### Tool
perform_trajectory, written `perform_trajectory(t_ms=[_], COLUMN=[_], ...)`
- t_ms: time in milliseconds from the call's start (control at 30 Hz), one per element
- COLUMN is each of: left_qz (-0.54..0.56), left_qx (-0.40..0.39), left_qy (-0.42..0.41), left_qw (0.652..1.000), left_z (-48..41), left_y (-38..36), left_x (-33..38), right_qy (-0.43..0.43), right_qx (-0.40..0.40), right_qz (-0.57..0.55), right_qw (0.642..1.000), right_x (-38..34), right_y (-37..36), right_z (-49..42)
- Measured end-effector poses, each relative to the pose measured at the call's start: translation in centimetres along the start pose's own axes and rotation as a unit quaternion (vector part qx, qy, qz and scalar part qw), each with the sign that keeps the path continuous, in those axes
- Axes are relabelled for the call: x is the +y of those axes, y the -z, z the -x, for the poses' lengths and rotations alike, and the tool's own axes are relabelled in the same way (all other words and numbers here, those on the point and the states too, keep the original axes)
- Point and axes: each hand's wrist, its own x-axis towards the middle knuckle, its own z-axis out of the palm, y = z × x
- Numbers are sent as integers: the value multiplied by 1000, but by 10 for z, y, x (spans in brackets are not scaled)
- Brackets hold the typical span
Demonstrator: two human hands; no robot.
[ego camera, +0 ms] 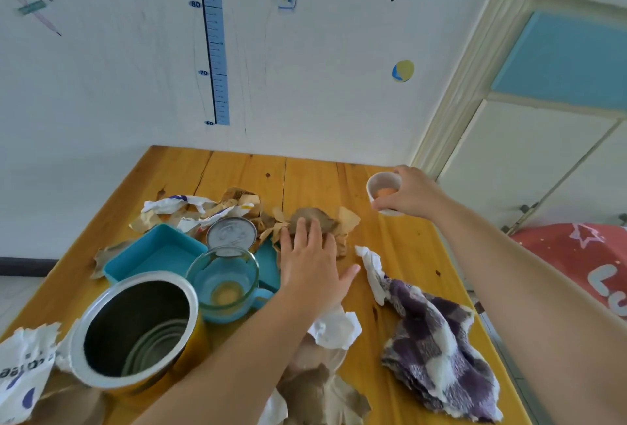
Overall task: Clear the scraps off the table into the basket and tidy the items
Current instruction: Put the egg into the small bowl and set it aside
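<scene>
Brown paper scraps (315,219) heaped at mid-tabletop, just beside the blue basket (154,251) on its right. Judged light, limp and easily torn, with no firm hold point. Best raked into a bunch and pinched from above.

Left hand (312,265) flat on the heap, fingers straight and spread, pressing rather than gripping. Right hand (412,195) curled around a small white cup (381,182) near the far right edge of the tabletop (407,244). Orange contents inside, not identified.

More crumpled paper (190,207) beyond the basket. Crowding the basket and likely obstructing the sweep: metal lid (231,233), glass mug (224,282), open tin (135,329). To the right, white tissue (373,268) and checked cloth (441,343), clear of that route.
</scene>
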Motion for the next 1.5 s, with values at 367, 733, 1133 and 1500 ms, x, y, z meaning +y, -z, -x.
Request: perform_trajectory(t_ms=[367,733,1133,1500], left_qz=[8,13,22,26], left_qx=[52,54,50,51], left_qy=[14,11,16,16], left_qw=[999,998,998,998], left_z=[3,3,3,4], left_y=[-5,-6,-7,-6], left_x=[3,2,2,1], right_qy=[-42,-57,-30,70], right_qx=[-31,27,-3,117], right_qz=[-49,-190,-136,-110], right_qw=[997,980,990,985], right_x=[4,13,14,-8], right_y=[-23,-36,-34,-38], right_z=[-61,-92,-100,-31])
